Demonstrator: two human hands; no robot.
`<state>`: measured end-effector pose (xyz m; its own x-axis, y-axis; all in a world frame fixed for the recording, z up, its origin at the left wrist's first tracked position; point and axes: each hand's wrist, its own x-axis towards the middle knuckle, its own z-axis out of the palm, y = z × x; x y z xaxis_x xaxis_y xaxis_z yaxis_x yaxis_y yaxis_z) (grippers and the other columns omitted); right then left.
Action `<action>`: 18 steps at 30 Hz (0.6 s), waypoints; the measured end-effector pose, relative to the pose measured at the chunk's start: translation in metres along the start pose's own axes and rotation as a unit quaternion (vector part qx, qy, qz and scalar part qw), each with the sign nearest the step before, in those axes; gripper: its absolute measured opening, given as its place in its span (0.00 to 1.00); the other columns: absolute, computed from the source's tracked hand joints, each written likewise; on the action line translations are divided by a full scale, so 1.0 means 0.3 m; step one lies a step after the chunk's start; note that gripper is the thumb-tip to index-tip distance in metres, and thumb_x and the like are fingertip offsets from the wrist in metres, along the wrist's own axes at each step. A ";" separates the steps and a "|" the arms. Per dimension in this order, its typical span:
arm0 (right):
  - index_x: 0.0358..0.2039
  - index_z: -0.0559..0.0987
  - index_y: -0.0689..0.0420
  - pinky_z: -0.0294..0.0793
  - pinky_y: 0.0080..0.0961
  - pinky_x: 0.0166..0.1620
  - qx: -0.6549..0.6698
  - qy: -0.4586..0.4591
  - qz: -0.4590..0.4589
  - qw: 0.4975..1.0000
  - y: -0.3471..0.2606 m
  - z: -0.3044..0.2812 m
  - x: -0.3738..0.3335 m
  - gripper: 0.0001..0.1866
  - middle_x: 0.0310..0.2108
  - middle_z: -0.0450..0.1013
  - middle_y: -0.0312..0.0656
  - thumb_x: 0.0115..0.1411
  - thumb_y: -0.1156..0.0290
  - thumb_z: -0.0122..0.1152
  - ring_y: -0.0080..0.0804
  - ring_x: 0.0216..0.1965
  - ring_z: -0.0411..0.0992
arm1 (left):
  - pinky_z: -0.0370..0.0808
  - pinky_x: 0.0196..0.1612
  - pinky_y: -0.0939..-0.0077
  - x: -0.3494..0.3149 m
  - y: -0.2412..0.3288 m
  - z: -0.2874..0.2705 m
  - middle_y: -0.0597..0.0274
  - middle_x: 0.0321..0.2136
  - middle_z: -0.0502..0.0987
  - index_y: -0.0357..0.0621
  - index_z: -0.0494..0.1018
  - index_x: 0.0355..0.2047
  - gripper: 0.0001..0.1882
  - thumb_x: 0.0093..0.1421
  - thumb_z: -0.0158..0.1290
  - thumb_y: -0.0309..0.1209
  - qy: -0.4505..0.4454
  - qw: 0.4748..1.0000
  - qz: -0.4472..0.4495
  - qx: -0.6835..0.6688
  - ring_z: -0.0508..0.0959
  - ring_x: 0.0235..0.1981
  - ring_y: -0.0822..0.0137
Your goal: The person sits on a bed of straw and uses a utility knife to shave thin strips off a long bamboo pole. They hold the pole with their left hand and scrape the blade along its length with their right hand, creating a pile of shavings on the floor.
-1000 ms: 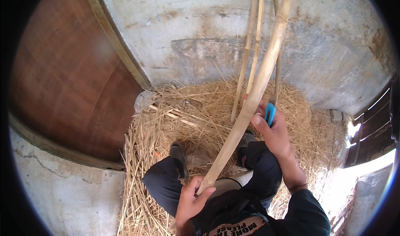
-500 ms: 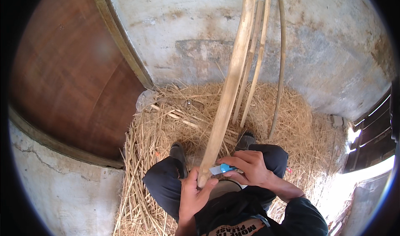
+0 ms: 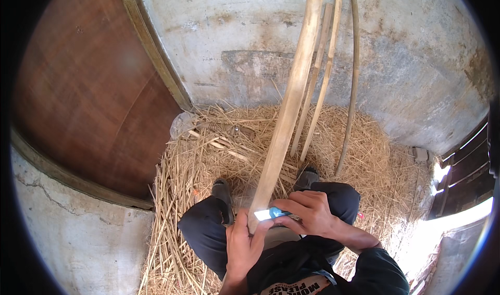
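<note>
A long, pale bamboo pole (image 3: 285, 120) slants from between my knees up toward the wall. My left hand (image 3: 244, 245) is closed round its near end, with the thumb on the right side. In my right hand (image 3: 308, 211) is a utility knife (image 3: 278, 212) with a blue handle. Its short, wide blade shines brightly and lies across the pole just above my left thumb. I cannot tell whether the edge bites into the bamboo.
Two thin strips (image 3: 324, 79) and a darker, curved stick (image 3: 354, 76) lean against the stained wall (image 3: 406, 50). Straw and shavings (image 3: 364, 144) cover the floor round my boots. A brown door panel (image 3: 94, 97) stands at the left, dark slats (image 3: 466, 165) at the right.
The knife blade has tilted and now catches the light, shifting slightly left across the pole. My right hand has moved a little with it. My left hand keeps its hold.
</note>
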<state>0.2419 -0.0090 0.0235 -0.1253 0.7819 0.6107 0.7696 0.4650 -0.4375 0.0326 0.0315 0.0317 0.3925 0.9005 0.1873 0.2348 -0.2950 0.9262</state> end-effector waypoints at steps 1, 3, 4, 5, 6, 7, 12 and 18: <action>0.51 0.85 0.52 0.74 0.31 0.24 -0.005 0.000 0.001 1.000 -0.003 -0.001 0.001 0.23 0.25 0.73 0.33 0.58 0.56 0.78 0.34 0.22 0.76 | 0.66 0.27 0.81 -0.001 0.000 0.000 0.68 0.23 0.74 0.36 0.74 0.42 0.11 0.70 0.64 0.30 0.000 1.000 -0.003 0.002 0.68 0.25 0.82; 0.50 0.86 0.52 0.74 0.31 0.24 -0.014 -0.001 0.003 1.000 -0.008 -0.003 0.002 0.23 0.25 0.73 0.33 0.58 0.56 0.78 0.33 0.22 0.76 | 0.65 0.26 0.81 -0.003 -0.001 -0.001 0.68 0.22 0.74 0.36 0.74 0.41 0.10 0.70 0.63 0.29 -0.001 1.000 -0.009 0.007 0.67 0.25 0.82; 0.49 0.86 0.52 0.74 0.30 0.24 -0.016 0.005 0.006 1.000 -0.009 -0.003 0.002 0.22 0.25 0.73 0.33 0.58 0.55 0.78 0.33 0.22 0.76 | 0.65 0.26 0.81 -0.005 -0.003 -0.002 0.69 0.22 0.74 0.36 0.74 0.41 0.10 0.71 0.63 0.29 -0.007 1.000 -0.020 0.001 0.68 0.25 0.82; 0.49 0.86 0.52 0.74 0.30 0.24 -0.017 0.011 0.010 1.000 -0.010 -0.003 0.003 0.22 0.25 0.73 0.33 0.57 0.55 0.78 0.33 0.21 0.76 | 0.65 0.26 0.81 -0.006 -0.008 -0.005 0.69 0.22 0.74 0.36 0.74 0.41 0.10 0.71 0.63 0.29 -0.012 0.999 -0.030 -0.006 0.68 0.25 0.82; 0.48 0.86 0.52 0.74 0.30 0.24 -0.018 0.017 0.013 1.000 -0.010 -0.002 0.003 0.22 0.24 0.73 0.32 0.57 0.55 0.79 0.33 0.21 0.76 | 0.65 0.26 0.81 -0.009 -0.012 -0.005 0.69 0.22 0.74 0.36 0.75 0.41 0.09 0.71 0.63 0.29 -0.018 0.999 -0.040 -0.012 0.68 0.25 0.82; 0.48 0.86 0.51 0.74 0.30 0.24 -0.020 0.013 0.015 1.000 -0.008 -0.003 0.001 0.22 0.24 0.73 0.32 0.57 0.55 0.79 0.33 0.21 0.76 | 0.65 0.26 0.81 -0.013 -0.018 -0.003 0.70 0.22 0.74 0.36 0.75 0.41 0.09 0.71 0.63 0.29 -0.017 0.999 -0.044 -0.016 0.68 0.25 0.83; 0.47 0.87 0.51 0.72 0.28 0.24 -0.042 0.002 0.012 0.999 -0.001 -0.006 -0.006 0.21 0.23 0.73 0.32 0.57 0.54 0.79 0.32 0.21 0.75 | 0.65 0.26 0.81 -0.022 -0.025 0.001 0.72 0.22 0.73 0.35 0.76 0.42 0.09 0.72 0.61 0.29 -0.018 0.997 -0.062 -0.041 0.68 0.25 0.84; 0.46 0.87 0.50 0.72 0.27 0.24 -0.071 0.010 0.004 0.997 -0.007 -0.012 -0.007 0.21 0.23 0.73 0.31 0.56 0.54 0.80 0.31 0.21 0.75 | 0.73 0.25 0.73 -0.033 -0.047 -0.008 0.53 0.24 0.82 0.35 0.76 0.43 0.12 0.69 0.65 0.30 -0.035 0.996 -0.070 -0.029 0.79 0.21 0.72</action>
<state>0.2429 -0.0132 0.0255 -0.1066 0.7758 0.6218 0.8517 0.3940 -0.3455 0.0233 0.0276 0.0177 0.4210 0.9065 0.0326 0.2413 -0.1466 0.9593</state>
